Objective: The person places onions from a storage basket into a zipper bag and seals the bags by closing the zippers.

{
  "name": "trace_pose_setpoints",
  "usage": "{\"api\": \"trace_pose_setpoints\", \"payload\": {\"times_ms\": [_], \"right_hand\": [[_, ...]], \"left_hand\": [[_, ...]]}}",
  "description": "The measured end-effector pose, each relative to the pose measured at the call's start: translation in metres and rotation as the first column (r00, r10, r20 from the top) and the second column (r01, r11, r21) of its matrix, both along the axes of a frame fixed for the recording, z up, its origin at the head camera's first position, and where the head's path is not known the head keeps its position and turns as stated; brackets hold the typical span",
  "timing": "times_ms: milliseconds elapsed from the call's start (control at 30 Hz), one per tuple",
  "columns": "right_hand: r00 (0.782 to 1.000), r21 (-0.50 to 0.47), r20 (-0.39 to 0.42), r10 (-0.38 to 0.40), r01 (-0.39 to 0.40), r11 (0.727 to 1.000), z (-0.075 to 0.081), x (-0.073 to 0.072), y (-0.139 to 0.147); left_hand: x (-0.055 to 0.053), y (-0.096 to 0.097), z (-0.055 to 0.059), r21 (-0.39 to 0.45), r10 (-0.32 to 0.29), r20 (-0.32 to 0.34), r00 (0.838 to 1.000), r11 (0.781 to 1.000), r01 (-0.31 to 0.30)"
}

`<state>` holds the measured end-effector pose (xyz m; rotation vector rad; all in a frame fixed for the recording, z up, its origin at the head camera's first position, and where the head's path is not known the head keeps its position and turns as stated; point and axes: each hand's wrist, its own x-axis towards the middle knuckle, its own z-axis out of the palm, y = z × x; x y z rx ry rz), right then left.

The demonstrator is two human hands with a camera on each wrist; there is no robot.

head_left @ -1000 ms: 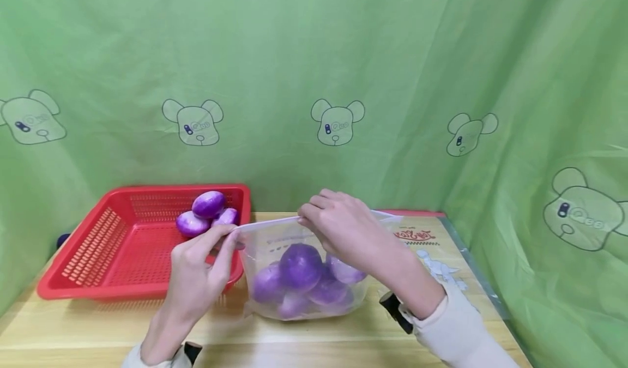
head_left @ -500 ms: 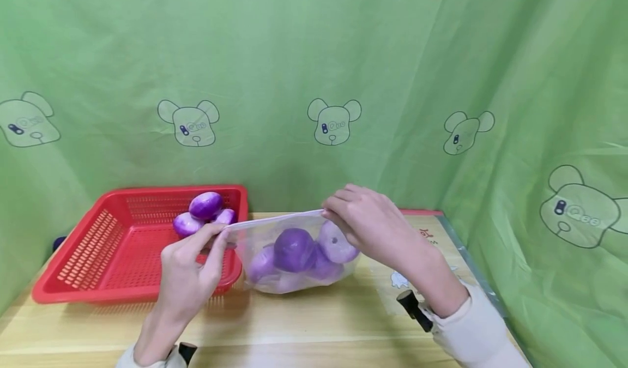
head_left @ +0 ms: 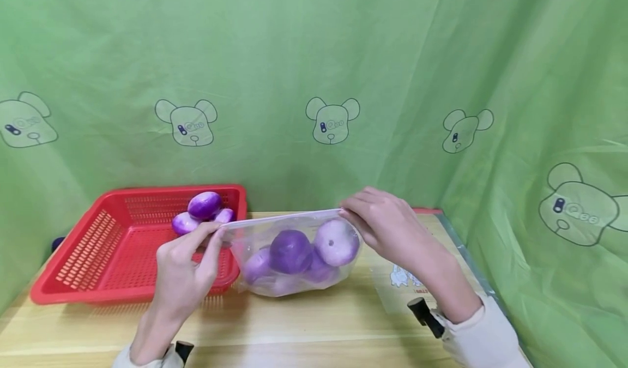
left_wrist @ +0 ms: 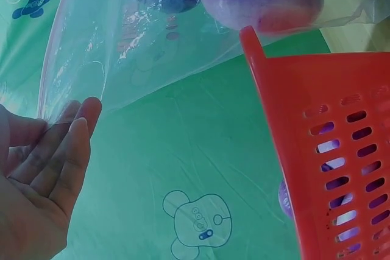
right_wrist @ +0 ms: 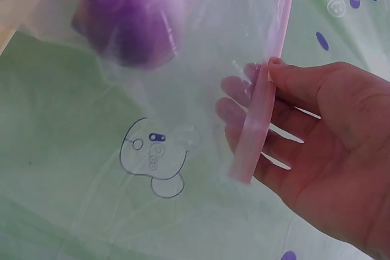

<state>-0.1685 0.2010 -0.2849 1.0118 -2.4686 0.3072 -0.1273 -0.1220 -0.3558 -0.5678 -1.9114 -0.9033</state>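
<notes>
A clear zip-top bag (head_left: pixel 275 218) stretches between the two hands with several round purple-and-white vegetables (head_left: pixel 290 252) inside. The left hand (head_left: pixel 181 270) pinches the top left corner of the bag between thumb and fingers. At the other end of the zip edge, the right hand (head_left: pixel 387 223) pinches the strip. In the right wrist view, its thumb presses the pinkish strip (right_wrist: pixel 250 150) from the front, and the fingertips show through the film behind. The left wrist view has the left hand (left_wrist: pixel 52 175) at one end of the strip.
A red perforated plastic basket (head_left: pixel 134 248) stands on the left, beside the bag. Purple-and-white vegetables (head_left: pixel 204 205) lie in its back right corner. A printed sheet (head_left: pixel 392 281) lies on the wooden table (head_left: pixel 294 335) at right. A green patterned curtain (head_left: pixel 265 57) surrounds the table.
My right hand has slid right along the zip edge to its end. The bag has risen from the table, and the vegetables inside have shifted. My left hand has moved slightly left, still pinching its corner.
</notes>
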Motion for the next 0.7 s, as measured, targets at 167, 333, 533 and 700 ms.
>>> {"api": "trace_pose_setpoints", "payload": {"times_ms": [167,333,533,700], "right_hand": [[1.000,-0.037,-0.009,-0.003,0.002,0.999,-0.004,-0.001,0.009],[1.000,-0.068,-0.010,-0.015,0.015,0.998,-0.007,-0.001,0.017],[0.999,-0.066,-0.001,-0.054,0.053,0.996,-0.007,0.002,0.026],[0.997,-0.081,-0.011,-0.077,0.076,0.994,-0.008,0.005,0.036]], "left_hand": [[0.000,-0.001,0.000,-0.009,0.016,0.008,1.000,1.000,-0.016],[-0.002,-0.001,-0.001,-0.025,0.039,-0.036,0.999,0.999,-0.039],[-0.002,-0.002,0.000,-0.020,0.044,-0.041,0.998,0.999,-0.045],[0.001,-0.004,0.003,-0.019,0.056,-0.022,0.998,0.998,-0.056]]}}
